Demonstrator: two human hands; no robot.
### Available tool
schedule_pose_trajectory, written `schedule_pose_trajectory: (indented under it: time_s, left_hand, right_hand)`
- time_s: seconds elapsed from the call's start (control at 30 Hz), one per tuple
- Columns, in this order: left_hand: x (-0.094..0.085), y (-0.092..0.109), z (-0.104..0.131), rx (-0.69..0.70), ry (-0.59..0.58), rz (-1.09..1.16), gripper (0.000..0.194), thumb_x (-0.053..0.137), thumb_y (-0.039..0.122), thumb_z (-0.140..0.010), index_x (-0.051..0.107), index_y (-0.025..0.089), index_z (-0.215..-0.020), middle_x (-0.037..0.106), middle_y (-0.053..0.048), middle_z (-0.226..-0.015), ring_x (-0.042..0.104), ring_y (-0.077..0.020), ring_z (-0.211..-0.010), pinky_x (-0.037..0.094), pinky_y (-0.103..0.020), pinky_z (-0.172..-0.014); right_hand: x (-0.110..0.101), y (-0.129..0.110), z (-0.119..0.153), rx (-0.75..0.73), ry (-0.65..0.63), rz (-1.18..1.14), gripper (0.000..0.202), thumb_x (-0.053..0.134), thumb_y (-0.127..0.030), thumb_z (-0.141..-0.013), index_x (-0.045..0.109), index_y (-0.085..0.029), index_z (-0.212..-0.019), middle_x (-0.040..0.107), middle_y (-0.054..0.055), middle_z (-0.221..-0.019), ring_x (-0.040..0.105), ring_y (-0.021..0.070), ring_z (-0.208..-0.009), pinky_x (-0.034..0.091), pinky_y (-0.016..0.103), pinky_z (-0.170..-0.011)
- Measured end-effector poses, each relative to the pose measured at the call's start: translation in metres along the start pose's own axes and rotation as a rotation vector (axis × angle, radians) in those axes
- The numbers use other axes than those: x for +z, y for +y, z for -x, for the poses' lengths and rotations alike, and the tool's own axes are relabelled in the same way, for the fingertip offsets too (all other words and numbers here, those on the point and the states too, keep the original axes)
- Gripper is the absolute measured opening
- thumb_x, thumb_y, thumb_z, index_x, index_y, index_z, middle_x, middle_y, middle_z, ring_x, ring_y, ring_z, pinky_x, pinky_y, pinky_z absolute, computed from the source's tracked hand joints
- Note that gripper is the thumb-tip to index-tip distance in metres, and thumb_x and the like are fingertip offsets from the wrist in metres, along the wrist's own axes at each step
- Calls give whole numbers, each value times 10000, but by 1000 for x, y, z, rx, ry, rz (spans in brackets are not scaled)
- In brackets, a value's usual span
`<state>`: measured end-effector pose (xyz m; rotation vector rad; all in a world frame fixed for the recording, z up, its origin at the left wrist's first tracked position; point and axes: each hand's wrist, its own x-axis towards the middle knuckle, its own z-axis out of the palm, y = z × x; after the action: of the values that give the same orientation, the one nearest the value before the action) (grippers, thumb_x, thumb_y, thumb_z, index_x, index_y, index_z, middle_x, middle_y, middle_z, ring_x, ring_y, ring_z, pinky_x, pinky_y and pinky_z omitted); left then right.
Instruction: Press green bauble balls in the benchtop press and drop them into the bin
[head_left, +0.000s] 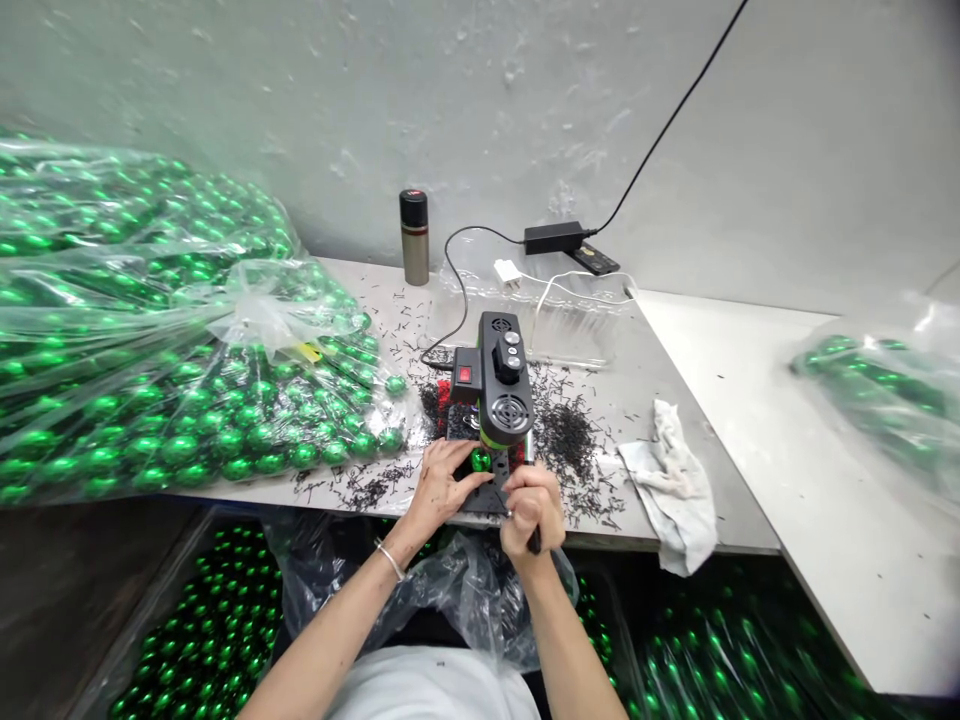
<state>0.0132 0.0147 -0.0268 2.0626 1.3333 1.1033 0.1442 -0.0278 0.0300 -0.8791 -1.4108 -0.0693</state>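
Close to the counter's (652, 370) near edge: left hand (439, 490) curved around a shiny green ball (481, 460) beneath the black machine's (506, 370) head, gripping or not impossible to tell; right hand (532, 505) closed round a black handle (534, 541). Leftward, crowded by a bulging bag of green balls (187, 380); rightward, more open, with scattered black slivers (566, 435), then a white cloth (675, 500) overhanging the edge.

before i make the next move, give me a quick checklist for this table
1. Shiny green ball by black machine's near end: ok.
2. Left hand holding that ball firmly: cannot tell.
3. Grip of right hand closed on black handle: ok.
4. Tabletop free of loose black bits: not ok, scattered widely.
5. Red switch on: cannot tell, too small.
6. Black-topped flask upright, away from both hands: ok.
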Motion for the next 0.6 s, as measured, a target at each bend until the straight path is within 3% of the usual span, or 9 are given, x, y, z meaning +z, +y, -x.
schedule_pose_trajectory:
  time_s: [0.3,0.5,0.6]
  left_hand:
    - [-1,2,0,14,-9,2,276,725,365,-881,717,208,-1109,744,-93,-1091,658,-267,-1035,477,-448,-984]
    - [-1,1,0,23,-1,11,261,716,337,-888,714,209,-1116,743,-94,-1096,656,-266,-1034,489,-435,-947]
    - [1,0,-3,19,-4,12,264,718,334,-884,715,211,-1117,743,-95,-1106,656,-271,-1045,488,-453,-959]
  right_hand:
    - [10,15,19,-15,76,0,309,326,-228,-1003,504,-227,-751,556,0,-756,586,152,-658,520,428,-753]
    - [4,19,17,-107,-75,45,287,337,-224,-1003,482,-225,-756,541,1,-773,605,145,-695,501,361,-688]
    - [1,7,1,-68,-51,23,305,341,-193,-991,455,-221,-710,520,-6,-729,547,131,-643,467,338,-655]
